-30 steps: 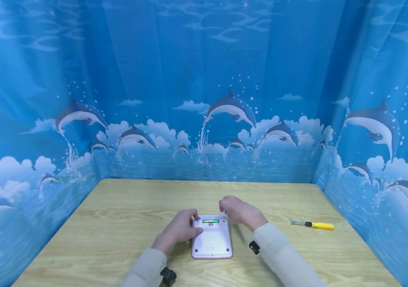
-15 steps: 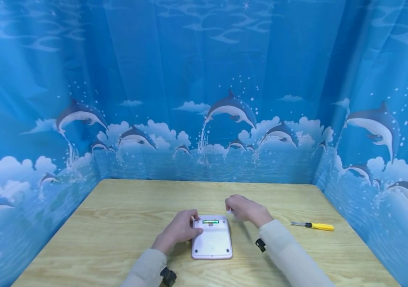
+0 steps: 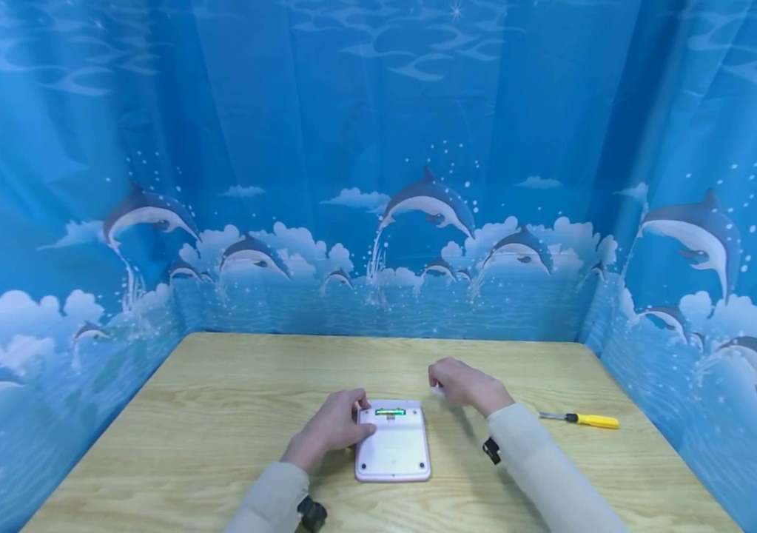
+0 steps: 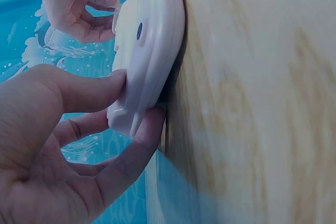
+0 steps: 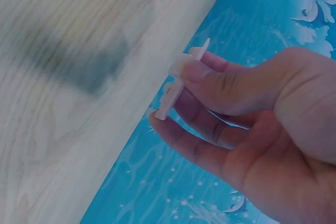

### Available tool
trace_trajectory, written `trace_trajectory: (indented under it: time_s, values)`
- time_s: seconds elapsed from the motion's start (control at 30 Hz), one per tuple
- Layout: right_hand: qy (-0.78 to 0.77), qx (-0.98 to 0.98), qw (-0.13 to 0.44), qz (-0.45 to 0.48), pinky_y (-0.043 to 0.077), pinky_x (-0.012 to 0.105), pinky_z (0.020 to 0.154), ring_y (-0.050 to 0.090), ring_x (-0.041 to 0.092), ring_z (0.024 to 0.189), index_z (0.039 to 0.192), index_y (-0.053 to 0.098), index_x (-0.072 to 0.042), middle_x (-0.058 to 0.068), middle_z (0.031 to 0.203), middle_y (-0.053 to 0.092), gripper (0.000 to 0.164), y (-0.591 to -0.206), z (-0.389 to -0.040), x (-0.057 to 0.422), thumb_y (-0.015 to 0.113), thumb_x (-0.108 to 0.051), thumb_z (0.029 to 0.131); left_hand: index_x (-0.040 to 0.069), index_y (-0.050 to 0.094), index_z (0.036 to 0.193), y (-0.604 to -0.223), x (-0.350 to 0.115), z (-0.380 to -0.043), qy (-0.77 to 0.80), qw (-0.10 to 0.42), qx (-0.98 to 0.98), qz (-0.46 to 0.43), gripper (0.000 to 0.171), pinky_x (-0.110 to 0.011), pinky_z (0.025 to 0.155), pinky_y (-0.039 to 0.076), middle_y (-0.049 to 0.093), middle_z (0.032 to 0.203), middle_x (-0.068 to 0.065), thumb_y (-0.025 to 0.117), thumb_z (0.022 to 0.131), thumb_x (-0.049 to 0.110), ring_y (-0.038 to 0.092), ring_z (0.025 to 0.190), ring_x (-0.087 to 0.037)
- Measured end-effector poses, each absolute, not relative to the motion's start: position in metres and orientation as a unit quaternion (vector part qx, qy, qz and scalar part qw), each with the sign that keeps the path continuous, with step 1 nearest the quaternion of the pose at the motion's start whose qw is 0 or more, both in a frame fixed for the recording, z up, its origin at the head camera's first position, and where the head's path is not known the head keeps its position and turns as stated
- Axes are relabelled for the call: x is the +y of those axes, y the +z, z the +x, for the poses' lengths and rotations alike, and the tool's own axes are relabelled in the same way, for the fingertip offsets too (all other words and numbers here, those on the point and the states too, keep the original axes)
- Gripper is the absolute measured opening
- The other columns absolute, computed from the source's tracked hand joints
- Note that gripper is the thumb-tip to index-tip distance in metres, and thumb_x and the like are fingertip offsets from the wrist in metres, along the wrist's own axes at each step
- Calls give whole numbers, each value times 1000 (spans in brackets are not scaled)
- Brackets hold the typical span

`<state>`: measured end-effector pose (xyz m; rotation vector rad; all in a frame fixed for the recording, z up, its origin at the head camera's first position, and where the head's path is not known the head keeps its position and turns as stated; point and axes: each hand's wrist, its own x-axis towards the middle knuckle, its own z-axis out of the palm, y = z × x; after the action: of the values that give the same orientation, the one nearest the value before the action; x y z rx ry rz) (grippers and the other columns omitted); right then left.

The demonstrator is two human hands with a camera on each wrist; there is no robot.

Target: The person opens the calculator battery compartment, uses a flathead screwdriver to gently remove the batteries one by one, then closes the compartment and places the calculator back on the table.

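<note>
A pale pinkish-white calculator [image 3: 393, 448] lies back side up on the table, with dark screw holes near its corners. In its uncovered battery slot, near the far edge, sits a green battery [image 3: 390, 411]. My left hand [image 3: 334, 422] grips the calculator's left edge; in the left wrist view, the thumb presses its back and a fingertip reaches under the rim. Off the calculator's far right corner, above the table, my right hand [image 3: 468, 386] pinches a small white battery cover [image 5: 172, 97] between thumb and fingers. The calculator's front is hidden.
A screwdriver [image 3: 594, 420] with a yellow handle lies to the right, its shaft pointing left. Beneath everything is a wood-grain table [image 3: 251, 370]. Blue dolphin-print curtains [image 3: 325, 185] stand behind it and along both sides.
My right hand has moved right, away from the calculator's far right corner, carrying the battery cover. The left hand and the calculator have stayed in place.
</note>
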<state>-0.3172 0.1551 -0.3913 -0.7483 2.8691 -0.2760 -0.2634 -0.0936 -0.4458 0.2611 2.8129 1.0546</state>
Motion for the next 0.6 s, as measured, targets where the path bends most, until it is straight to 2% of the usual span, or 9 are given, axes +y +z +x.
trace_trajectory:
  time_s: [0.27,0.6]
  values:
    - [-93,961,87,-244,58,42,89,64,22,95,105,70,-4,9,104,70,12,-396,-324,162,64,4,98,14,65,106,-445,-93,-263,344,61,933,87,25,-30,60,50,62,92,-4,82,88,18,59,72,-17]
    - [-89,961,84,-247,57,44,92,64,25,98,104,69,-2,11,104,69,17,-400,-325,169,63,10,94,15,65,104,-444,-93,-262,343,61,934,83,24,-29,59,49,61,89,-3,82,88,19,58,71,-16]
